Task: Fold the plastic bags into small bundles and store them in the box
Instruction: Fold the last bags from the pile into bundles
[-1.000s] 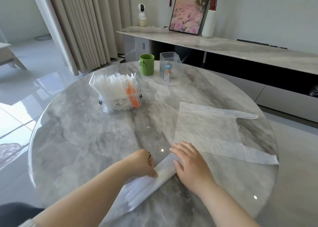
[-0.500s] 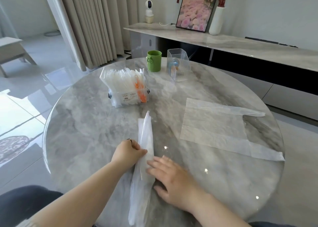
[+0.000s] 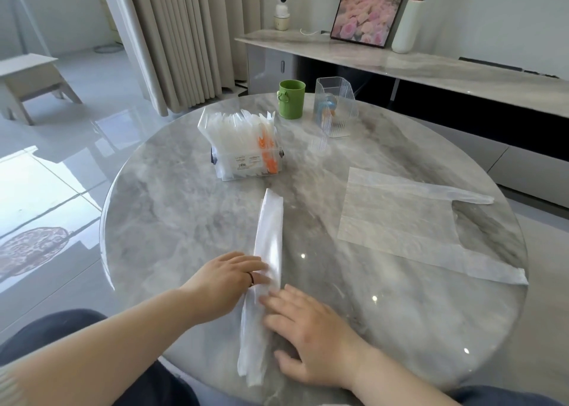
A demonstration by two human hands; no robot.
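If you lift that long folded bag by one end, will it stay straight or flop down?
It would probably flop: the folded bag is thin, see-through plastic lying limp on the glossy table, so it may slide too. It might spring open, since the left hand and right hand press it flat.

Ring (image 3: 251,279) on left grip (image 3: 226,278), dark trousers (image 3: 46,331)

The left forearm (image 3: 129,341) and right forearm (image 3: 397,381) angle inward toward each other, the left hand (image 3: 226,279) lying palm down with straight fingers pointing right, the right hand (image 3: 308,335) flat just beside it, fingers spread, pointing up and leftward.
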